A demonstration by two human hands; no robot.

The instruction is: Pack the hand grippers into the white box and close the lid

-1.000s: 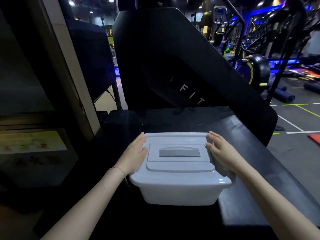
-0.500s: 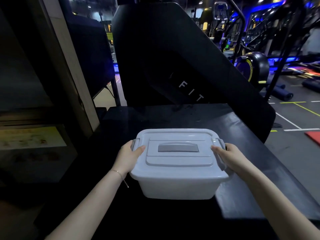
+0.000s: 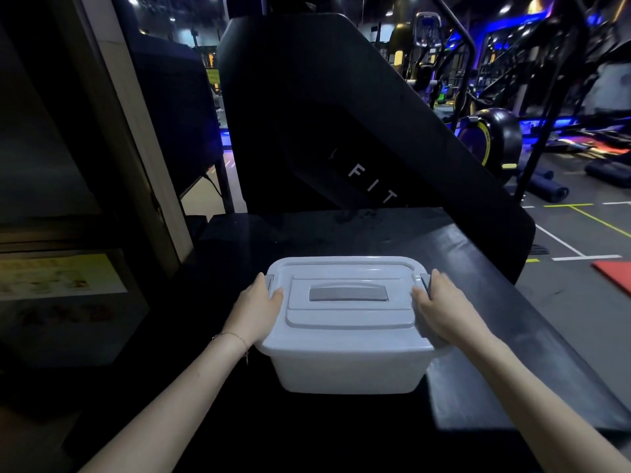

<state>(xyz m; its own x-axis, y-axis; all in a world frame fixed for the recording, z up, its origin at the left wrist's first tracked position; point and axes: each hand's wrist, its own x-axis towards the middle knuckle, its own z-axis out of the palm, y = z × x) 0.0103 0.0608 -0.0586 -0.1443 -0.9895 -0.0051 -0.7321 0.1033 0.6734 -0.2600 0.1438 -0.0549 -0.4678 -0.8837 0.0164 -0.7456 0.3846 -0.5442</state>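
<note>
The white box (image 3: 345, 367) stands on a black platform (image 3: 478, 268) with its lid (image 3: 345, 315) on. A grey handle (image 3: 348, 294) lies flat in the middle of the lid. My left hand (image 3: 256, 312) clasps the left side of the box over the grey latch (image 3: 269, 279), thumb on the lid. My right hand (image 3: 440, 308) clasps the right side beside the grey latch (image 3: 425, 281). No hand grippers are visible; the inside of the box is hidden.
A big black gym machine (image 3: 341, 114) marked "FIT" rises right behind the platform. A pillar (image 3: 129, 131) and a dark panel stand to the left. On the right the platform drops to the gym floor (image 3: 580, 285) with a red mat (image 3: 614, 271).
My hands slid from flat on the lid's top down to its two sides at the latches. The latches now show at both ends.
</note>
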